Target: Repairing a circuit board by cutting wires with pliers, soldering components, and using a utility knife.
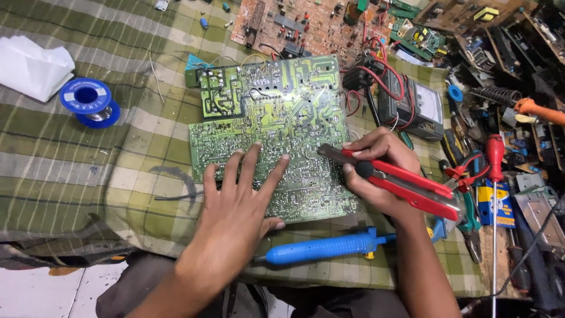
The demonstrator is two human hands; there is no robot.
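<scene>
A large green circuit board [271,112] lies solder side up on a green checked cloth [88,171]. My left hand [241,203] rests flat on the board's near edge with fingers spread, holding nothing. My right hand [376,171] grips a red utility knife [394,179]; its blade tip touches the board's right part. A blue-handled soldering iron [321,248] lies on the cloth just below both hands.
A blue spool of solder wire [88,101] and white tissue [32,65] sit at the left. A brown circuit board [306,26] lies beyond. A multimeter [415,106] with red leads, a red screwdriver [495,153], pliers and cluttered tools fill the right side.
</scene>
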